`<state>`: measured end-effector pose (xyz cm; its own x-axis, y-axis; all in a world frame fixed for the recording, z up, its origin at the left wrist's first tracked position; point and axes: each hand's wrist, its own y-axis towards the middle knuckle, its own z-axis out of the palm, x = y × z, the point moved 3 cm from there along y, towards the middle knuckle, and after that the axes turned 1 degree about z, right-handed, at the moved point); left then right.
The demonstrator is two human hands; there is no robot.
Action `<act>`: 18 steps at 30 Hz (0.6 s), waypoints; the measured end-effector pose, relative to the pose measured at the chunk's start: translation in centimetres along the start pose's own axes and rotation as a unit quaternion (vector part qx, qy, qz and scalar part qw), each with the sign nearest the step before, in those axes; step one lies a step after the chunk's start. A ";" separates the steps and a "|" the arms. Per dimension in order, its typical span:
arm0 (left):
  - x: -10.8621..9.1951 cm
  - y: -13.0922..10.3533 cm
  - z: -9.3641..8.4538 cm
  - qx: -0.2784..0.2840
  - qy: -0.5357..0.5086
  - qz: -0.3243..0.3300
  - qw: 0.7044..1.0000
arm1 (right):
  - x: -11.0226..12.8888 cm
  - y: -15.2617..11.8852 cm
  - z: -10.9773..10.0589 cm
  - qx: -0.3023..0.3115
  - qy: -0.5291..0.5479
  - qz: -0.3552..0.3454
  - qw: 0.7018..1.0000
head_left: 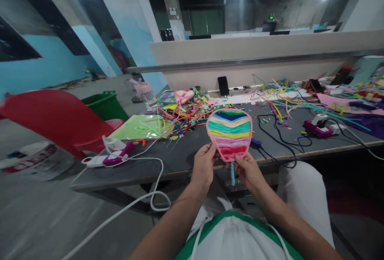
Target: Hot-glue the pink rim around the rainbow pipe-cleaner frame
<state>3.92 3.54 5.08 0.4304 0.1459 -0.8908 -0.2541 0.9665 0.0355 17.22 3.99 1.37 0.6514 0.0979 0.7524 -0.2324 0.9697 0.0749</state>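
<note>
Between my two hands is a fan-shaped pipe-cleaner craft (pixel 230 132) with a pink rim, rainbow stripes and a short light-blue twisted handle pointing down. My left hand (pixel 205 162) pinches its lower left edge. At the lower right edge, beside the handle, my right hand (pixel 246 167) grips it with the thumb on the front face. The craft is held up in front of the near table edge, its striped face toward me. The fingers behind it are hidden.
On the dark table (pixel 180 164) lie a green sheet (pixel 144 127), heaped pipe cleaners (pixel 192 112), a phone (pixel 223 86), a purple-and-white plug block (pixel 118 154), another plug block (pixel 318 128) and black cables (pixel 279 132). A red chair (pixel 57 116) and green bin (pixel 105 106) stand left.
</note>
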 end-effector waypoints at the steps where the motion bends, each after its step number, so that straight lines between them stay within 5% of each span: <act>1: -0.1 -0.3 0.2 0.010 0.000 -0.004 1.000 | 0.3 -0.1 -0.1 0.004 0.006 0.002 1.000; 18: -1.3 -1.4 -1.0 -0.004 -0.055 -0.001 0.998 | 0.8 -1.4 -0.7 0.012 -0.019 0.009 1.000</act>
<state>2.85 1.75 5.73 0.5231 0.1674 -0.8357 -0.2598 0.9652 0.0307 18.53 2.90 1.38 0.6196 0.1075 0.7775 -0.2620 0.9621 0.0758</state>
